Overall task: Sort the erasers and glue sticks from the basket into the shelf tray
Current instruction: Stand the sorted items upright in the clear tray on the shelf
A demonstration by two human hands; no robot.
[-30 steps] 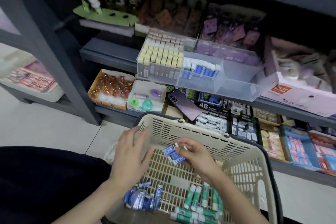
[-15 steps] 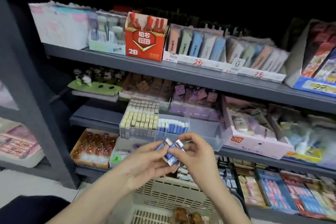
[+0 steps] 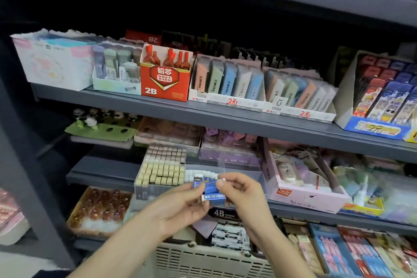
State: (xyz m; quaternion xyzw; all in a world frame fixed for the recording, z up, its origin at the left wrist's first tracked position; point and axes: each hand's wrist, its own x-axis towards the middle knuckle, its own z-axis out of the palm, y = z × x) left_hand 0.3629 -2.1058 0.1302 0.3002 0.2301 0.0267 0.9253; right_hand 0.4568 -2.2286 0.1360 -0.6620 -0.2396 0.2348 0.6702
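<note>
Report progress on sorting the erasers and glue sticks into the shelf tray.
Done: the shelf tray already holds a short row of blue-and-white erasers beside pale-topped items. In hand: the left hand and right hand both pinch a few blue-sleeved erasers just in front of the tray. Left: placing these; only the basket rim shows, so what remains inside cannot be told.

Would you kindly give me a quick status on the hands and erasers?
Left hand, right hand both pinch blue erasers. Held in front of clear tray. Path looks open.
</note>
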